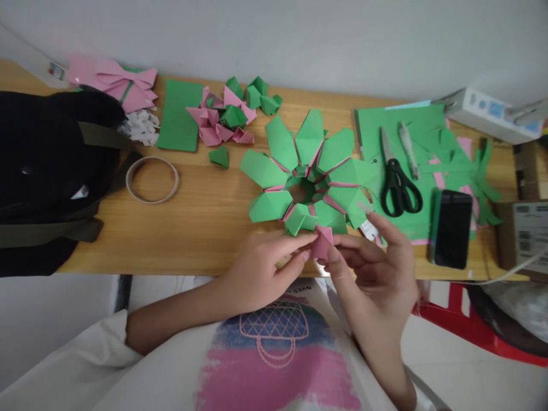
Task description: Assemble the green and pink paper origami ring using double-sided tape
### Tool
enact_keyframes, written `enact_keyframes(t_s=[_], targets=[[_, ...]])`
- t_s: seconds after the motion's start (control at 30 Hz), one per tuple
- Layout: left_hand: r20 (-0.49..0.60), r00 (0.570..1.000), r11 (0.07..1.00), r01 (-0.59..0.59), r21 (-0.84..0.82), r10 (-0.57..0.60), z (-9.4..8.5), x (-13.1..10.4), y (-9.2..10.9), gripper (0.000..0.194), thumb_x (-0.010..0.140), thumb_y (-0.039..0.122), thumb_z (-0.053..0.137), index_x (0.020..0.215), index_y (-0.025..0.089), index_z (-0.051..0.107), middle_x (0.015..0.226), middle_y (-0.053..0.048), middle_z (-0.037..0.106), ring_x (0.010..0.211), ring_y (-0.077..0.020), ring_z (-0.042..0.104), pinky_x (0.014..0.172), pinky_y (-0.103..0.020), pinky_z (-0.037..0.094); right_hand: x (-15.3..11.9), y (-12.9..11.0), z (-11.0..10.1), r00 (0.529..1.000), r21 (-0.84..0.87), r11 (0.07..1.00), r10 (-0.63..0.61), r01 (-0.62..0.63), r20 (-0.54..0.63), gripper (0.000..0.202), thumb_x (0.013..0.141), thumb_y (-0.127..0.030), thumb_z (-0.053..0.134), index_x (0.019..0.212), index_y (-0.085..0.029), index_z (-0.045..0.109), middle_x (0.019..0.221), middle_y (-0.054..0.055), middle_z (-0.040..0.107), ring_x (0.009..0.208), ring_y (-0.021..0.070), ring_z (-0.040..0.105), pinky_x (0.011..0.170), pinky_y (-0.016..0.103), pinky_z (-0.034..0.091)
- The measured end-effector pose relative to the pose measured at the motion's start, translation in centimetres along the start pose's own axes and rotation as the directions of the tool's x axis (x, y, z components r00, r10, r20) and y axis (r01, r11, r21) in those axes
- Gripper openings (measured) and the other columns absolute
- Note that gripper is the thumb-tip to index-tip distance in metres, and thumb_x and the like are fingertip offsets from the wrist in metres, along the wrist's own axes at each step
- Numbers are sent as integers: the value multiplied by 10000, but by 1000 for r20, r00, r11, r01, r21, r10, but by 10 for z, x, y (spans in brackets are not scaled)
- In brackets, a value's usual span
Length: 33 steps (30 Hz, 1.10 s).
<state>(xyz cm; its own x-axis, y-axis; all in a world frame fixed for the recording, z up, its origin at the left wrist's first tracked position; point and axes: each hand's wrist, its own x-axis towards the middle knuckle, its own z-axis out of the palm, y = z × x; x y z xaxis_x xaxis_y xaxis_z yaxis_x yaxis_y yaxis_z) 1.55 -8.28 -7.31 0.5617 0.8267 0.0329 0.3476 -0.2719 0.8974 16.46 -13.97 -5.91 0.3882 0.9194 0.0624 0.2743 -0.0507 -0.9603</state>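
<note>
A small folded pink paper piece [322, 244] is pinched between both hands near the table's front edge. My left hand [269, 265] grips its left side with thumb and index finger. My right hand [372, 274] holds its right side between thumb and a finger, with the index finger raised. Just beyond the hands lies a ring of folded green paper petals [280, 142] with pink folds between them. The pink piece overlaps the ring's near edge; whether the two are joined I cannot tell.
Loose folded pink pieces [209, 123] and green pieces [257, 91] lie at the back. A tape roll [153, 180] and black bag [55, 171] are on the left. Scissors [398, 182], a cutter [409, 149] and a phone [451, 228] rest right, on or beside green paper sheets [372, 123].
</note>
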Motion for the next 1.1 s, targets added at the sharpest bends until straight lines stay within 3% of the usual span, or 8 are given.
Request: enact_keyframes(t_s=[0.27,0.6,0.73,0.93,1.1], targets=[[-6,1000,1000,-4,-26,4,2,-1,-2,271,941,177,511,1149,171,685,898,-42,777,758,-150,706,713,-256,542,-4,-2,-1,998,-129,990,-45,49,32,625,812,-118,695,1364,-252,435,952,9,749,694,129,722,668,284,645],[59,997,978,-54,201,43,-7,-3,-2,285,950,169,465,1116,193,695,832,-41,741,734,-171,672,671,-271,514,-4,1,-2,980,-236,954,-160,184,119,692,804,-135,731,1393,-294,406,1013,-2,737,721,127,710,644,282,639],[76,997,983,-41,177,28,-8,-3,-1,299,942,162,468,1137,207,691,817,-33,730,756,-178,678,691,-276,528,-5,3,-2,979,-241,953,-157,185,129,697,800,-152,744,1397,-290,411,1013,10,733,729,130,705,664,287,635],[72,997,982,-53,181,41,-6,-4,-3,340,958,195,467,1246,226,643,890,-41,749,806,-185,680,732,-294,543,-3,2,0,996,-152,985,-81,87,39,628,834,-139,668,1390,-264,406,953,7,730,738,143,717,669,303,639],[99,992,984,-93,154,78,-4,-1,-2,354,964,177,463,1283,195,614,946,-56,750,829,-178,682,747,-292,542,3,0,3,996,-250,967,-58,38,-73,563,846,-180,680,1350,-243,439,831,-19,731,630,136,691,603,290,603]])
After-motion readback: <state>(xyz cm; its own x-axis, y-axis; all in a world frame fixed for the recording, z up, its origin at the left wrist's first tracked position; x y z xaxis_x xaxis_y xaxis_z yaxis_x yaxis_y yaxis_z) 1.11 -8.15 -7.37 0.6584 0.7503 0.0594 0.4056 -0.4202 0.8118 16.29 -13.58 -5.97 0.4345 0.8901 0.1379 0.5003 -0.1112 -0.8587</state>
